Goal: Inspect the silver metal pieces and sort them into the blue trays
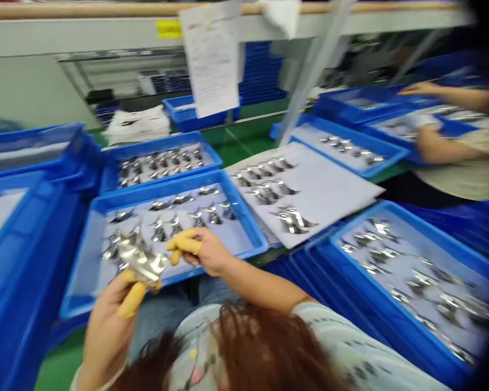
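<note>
My left hand [113, 312], with yellow finger cots on its fingertips, grips a shiny curved metal part [140, 259] between thumb and fingers. Close to the part's right end is my right hand [209, 252], its fingers, also in yellow cots, curled together; what they hold, if anything, I cannot make out. Both hands are over the near side of a blue tray [158, 194] lined with white. Several similar metal pieces [198, 218] lie in rows inside it. Motion blur hides the part's finer shape.
Behind stands another blue tray [212, 152] of metal pieces. A white sheet [330, 179] to the right bears several more. Filled tray [444, 239] sits at right, stacked blue trays [20, 244] at left. A paper [212, 60] hangs ahead. A co-worker's arm [452, 144] reaches in far right.
</note>
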`<state>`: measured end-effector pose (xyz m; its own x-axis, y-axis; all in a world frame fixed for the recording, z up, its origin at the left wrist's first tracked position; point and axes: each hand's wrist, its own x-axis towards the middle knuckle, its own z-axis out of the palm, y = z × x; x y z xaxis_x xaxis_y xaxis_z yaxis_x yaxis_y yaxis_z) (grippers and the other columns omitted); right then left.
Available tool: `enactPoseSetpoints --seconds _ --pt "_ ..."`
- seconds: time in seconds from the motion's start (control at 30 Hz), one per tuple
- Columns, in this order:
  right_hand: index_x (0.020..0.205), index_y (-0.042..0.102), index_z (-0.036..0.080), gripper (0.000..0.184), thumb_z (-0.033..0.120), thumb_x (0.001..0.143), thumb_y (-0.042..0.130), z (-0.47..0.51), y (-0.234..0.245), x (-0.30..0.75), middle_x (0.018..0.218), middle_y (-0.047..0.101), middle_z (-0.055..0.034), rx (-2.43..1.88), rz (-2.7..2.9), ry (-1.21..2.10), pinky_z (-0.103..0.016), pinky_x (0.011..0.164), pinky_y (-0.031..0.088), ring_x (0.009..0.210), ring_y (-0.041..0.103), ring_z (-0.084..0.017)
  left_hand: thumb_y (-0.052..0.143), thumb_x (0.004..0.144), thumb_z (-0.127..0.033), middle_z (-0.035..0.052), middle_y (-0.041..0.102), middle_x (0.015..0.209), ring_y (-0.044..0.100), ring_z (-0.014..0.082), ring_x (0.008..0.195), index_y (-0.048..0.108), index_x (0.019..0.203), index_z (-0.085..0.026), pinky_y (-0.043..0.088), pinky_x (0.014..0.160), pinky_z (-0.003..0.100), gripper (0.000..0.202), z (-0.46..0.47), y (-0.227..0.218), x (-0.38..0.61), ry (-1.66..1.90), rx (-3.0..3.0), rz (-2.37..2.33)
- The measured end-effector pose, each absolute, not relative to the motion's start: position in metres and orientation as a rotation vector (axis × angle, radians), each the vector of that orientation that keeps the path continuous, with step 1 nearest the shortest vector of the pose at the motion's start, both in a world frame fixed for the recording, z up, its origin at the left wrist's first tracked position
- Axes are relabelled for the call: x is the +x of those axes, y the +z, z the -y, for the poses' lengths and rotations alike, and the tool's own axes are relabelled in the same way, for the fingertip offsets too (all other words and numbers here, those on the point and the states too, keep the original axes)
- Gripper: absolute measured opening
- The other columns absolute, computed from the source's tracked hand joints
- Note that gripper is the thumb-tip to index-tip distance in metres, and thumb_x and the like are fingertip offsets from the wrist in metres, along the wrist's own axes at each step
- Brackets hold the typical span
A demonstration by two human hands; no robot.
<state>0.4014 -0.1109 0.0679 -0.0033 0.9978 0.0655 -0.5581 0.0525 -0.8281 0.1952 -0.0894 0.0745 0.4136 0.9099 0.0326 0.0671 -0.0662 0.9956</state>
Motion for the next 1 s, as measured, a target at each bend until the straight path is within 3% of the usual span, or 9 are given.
enactPoseSetpoints --seconds 0.17,0.4,0.57,0.83,1.0 --pt "0.073 0.076 0.014 0.035 0.049 0.072 0.081 0.127 0.076 0.404 0.056 0.070 -0.0033 -0.701 0.820 1.463 -0.018 0.034 0.020 0.034 0.038 -0.004 0.076 0.082 -0.051 0.0053 0.069 0.076 0.058 0.0161 0.068 0.073 0.083 -0.016 0.049 0.068 0.026 0.035 0.093 0.068 0.197 0.885 1.356 -0.732" --pt "0.074 0.080 0.019 0.031 0.049 0.072 0.084 0.138 0.083 0.402 0.055 0.070 -0.0045 -0.673 0.819 1.493 -0.017 0.033 0.021 0.036 0.043 -0.005 0.070 0.088 -0.046 0.0045 0.065 0.077 0.058 0.0155 0.072 0.073 0.086 -0.016 0.047 0.070 0.025 0.031 0.101 0.074 0.203 0.839 1.306 -0.590" --pt "0.073 0.080 0.019 0.033 0.051 0.073 0.083 0.141 0.085 0.398 0.053 0.068 -0.0024 -0.645 0.845 1.514 -0.017 0.033 0.021 0.034 0.038 -0.004 0.073 0.086 -0.045 0.0027 0.063 0.072 0.056 0.0139 0.068 0.072 0.084 -0.016 0.047 0.067 0.024 0.029 0.103 0.074 0.204 0.808 1.226 -0.588" --pt "0.072 0.075 0.018 0.036 0.050 0.065 0.089 0.140 0.082 0.391 0.044 0.051 0.0061 -0.647 0.702 1.494 -0.016 0.036 0.021 0.035 0.030 -0.002 0.080 0.080 -0.045 0.0038 0.066 0.072 0.058 0.0147 0.067 0.073 0.080 -0.016 0.048 0.066 0.025 0.030 0.111 0.082 0.213 0.803 1.155 -0.572" --pt "0.061 0.060 0.016 0.042 0.046 0.068 0.089 0.138 0.076 0.390 0.043 0.042 0.0086 -0.659 0.575 1.651 -0.015 0.037 0.020 0.036 0.026 -0.001 0.077 0.079 -0.053 0.0035 0.066 0.071 0.055 0.0142 0.066 0.077 0.083 -0.017 0.048 0.065 0.027 0.036 0.114 0.094 0.221 0.879 1.102 -0.583"
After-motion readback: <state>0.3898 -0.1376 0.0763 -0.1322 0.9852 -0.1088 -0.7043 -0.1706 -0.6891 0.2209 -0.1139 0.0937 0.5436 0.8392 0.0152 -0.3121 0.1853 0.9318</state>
